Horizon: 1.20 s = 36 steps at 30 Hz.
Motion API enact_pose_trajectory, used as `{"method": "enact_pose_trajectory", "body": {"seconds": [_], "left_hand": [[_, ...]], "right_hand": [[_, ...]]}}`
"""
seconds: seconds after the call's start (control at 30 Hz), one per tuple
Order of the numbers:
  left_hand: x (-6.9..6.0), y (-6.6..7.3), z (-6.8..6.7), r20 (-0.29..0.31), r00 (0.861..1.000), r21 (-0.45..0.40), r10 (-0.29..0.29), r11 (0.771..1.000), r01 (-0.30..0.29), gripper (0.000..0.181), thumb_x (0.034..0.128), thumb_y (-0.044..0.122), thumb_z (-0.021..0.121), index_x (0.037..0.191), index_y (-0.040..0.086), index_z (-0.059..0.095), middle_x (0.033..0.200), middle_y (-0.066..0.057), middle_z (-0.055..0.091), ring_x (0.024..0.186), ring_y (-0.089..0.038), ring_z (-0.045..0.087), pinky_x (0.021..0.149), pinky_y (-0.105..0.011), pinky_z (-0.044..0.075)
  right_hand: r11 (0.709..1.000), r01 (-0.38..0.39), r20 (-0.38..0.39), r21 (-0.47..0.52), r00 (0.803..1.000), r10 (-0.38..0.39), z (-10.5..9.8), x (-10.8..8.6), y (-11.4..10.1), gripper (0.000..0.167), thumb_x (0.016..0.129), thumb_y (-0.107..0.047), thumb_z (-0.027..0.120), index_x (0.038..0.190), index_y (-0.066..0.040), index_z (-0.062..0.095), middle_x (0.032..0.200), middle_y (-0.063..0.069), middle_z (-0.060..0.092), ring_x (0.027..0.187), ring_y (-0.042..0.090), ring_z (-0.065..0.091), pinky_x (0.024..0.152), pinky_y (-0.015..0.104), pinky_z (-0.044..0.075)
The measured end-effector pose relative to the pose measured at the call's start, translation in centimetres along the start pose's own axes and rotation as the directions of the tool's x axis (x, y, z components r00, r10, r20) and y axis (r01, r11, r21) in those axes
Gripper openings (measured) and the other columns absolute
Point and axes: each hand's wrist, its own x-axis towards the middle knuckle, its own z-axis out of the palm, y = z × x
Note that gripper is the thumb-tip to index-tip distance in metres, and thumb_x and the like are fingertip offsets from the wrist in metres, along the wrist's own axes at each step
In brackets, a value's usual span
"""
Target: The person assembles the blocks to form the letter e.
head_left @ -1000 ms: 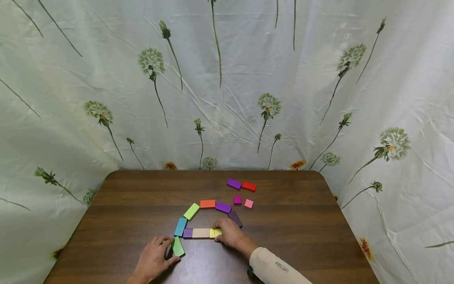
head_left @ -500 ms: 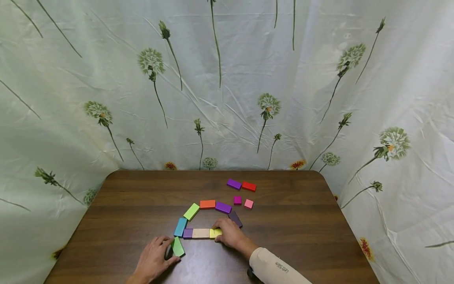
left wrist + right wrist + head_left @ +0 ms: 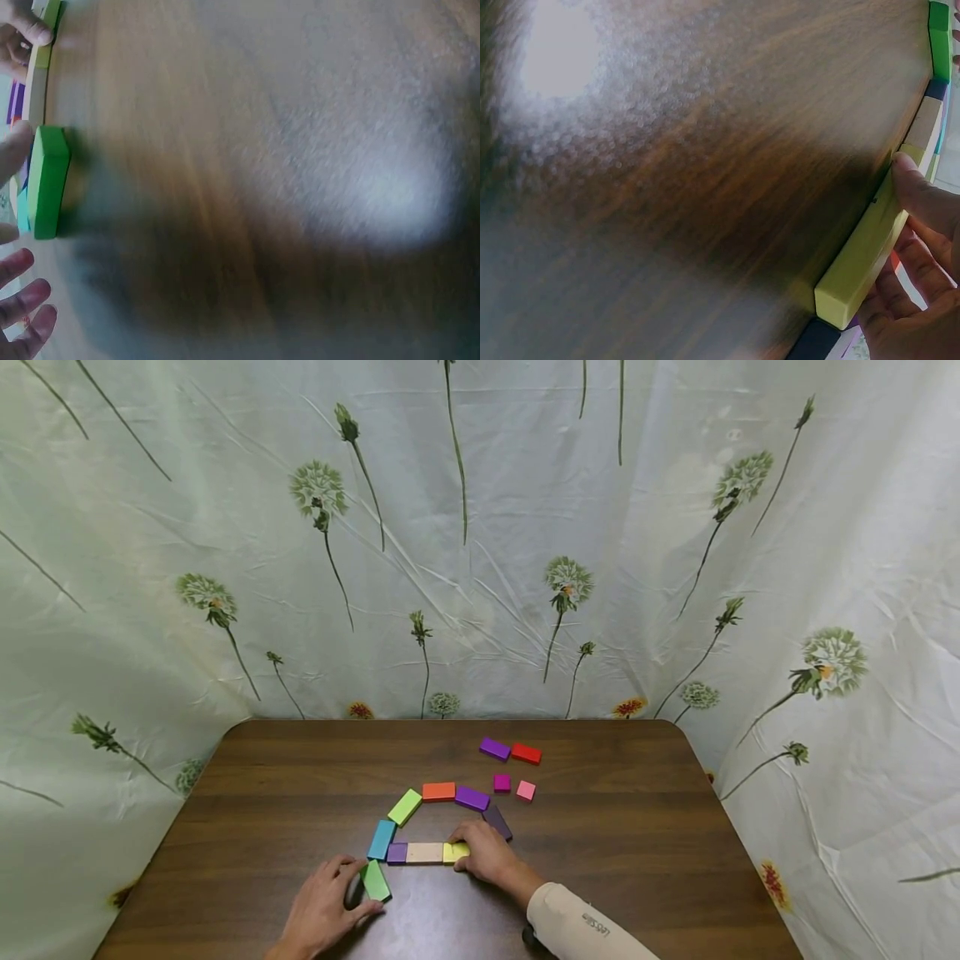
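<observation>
My right hand [image 3: 487,853] pinches a yellow block [image 3: 855,266], thumb on its near side and fingers on the far side. The yellow block lies in a straight row with a beige block [image 3: 424,853] and a small purple block [image 3: 397,853]. At the row's left end, my left hand [image 3: 322,902] lies beside a green block [image 3: 49,184], thumb and index finger spread near its two ends. In the left wrist view the other fingers [image 3: 27,307] are apart and hold nothing. The green block's upper end is by a blue block [image 3: 382,840].
Curving behind the row are a lime block [image 3: 406,807], an orange block [image 3: 438,792], a purple block [image 3: 472,798] and a dark block [image 3: 497,822]. Further back lie another purple block [image 3: 495,748], a red block [image 3: 527,753], a magenta cube [image 3: 502,784] and a pink cube [image 3: 527,791].
My left hand has shifted slightly left and its fingers have loosened around the green block. The right hand and the yellow block have stayed in place.
</observation>
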Motion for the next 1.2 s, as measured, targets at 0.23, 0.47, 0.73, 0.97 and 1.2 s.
{"method": "enact_pose_trajectory", "body": {"seconds": [0.23, 0.47, 0.73, 0.97, 1.2], "left_hand": [[1.3, -1.5, -1.3, 0.031, 0.958, -0.001, 0.284, 0.959, -0.284, 0.050, 0.0681, 0.035, 0.085, 0.111, 0.016, 0.069, 0.108, 0.003, 0.057, 0.095, -0.016, 0.052, 0.082, -0.044, 0.047], [3.5, -2.4, -2.1, 0.092, 0.789, 0.060, 0.607, 0.788, -0.613, 0.038, 0.0683, 0.015, 0.084, 0.105, 0.019, 0.072, 0.103, 0.003, 0.057, 0.092, -0.016, 0.050, 0.078, -0.039, 0.046], [4.3, -1.6, -2.0, 0.158, 0.758, 0.058, 0.633, 0.760, -0.647, 0.032, 0.0720, 0.013, 0.081, 0.101, 0.025, 0.076, 0.103, 0.005, 0.060, 0.095, -0.019, 0.051, 0.081, -0.039, 0.045], [4.5, -1.6, -1.5, 0.185, 0.743, 0.029, 0.644, 0.752, -0.659, 0.031, 0.0711, 0.007, 0.080, 0.096, 0.025, 0.077, 0.098, 0.008, 0.062, 0.089, -0.015, 0.048, 0.077, -0.035, 0.041], [4.8, -1.8, -1.2, 0.136, 0.711, 0.020, 0.690, 0.716, -0.698, 0.032, 0.0673, 0.005, 0.081, 0.093, 0.024, 0.078, 0.094, 0.011, 0.065, 0.085, -0.011, 0.046, 0.072, -0.029, 0.037]], "right_hand": [[1.000, 0.020, -0.011, -0.011, 1.000, -0.020, 0.0, 0.0, 0.1, 0.029, 0.073, -0.014, 0.083, 0.100, -0.010, 0.073, 0.096, -0.002, 0.068, 0.094, 0.014, 0.060, 0.082, 0.029, 0.047], [1.000, 0.013, -0.012, -0.008, 1.000, -0.013, 0.0, 0.0, 0.1, 0.029, 0.073, -0.014, 0.083, 0.100, -0.010, 0.073, 0.097, -0.003, 0.068, 0.094, 0.014, 0.060, 0.082, 0.029, 0.047], [1.000, -0.008, 0.003, 0.000, 1.000, 0.008, 0.0, -0.1, -0.2, 0.029, 0.074, -0.015, 0.082, 0.101, -0.010, 0.073, 0.098, -0.003, 0.068, 0.096, 0.014, 0.060, 0.084, 0.030, 0.047], [1.000, -0.013, 0.013, 0.007, 1.000, 0.013, -0.2, 0.0, -0.2, 0.029, 0.075, -0.016, 0.082, 0.102, -0.010, 0.073, 0.099, -0.002, 0.069, 0.097, 0.015, 0.060, 0.085, 0.031, 0.046], [1.000, -0.012, 0.008, 0.002, 1.000, 0.012, -0.3, -0.1, -0.2, 0.029, 0.074, -0.015, 0.082, 0.102, -0.010, 0.073, 0.099, -0.002, 0.069, 0.096, 0.014, 0.060, 0.084, 0.030, 0.046]]}}
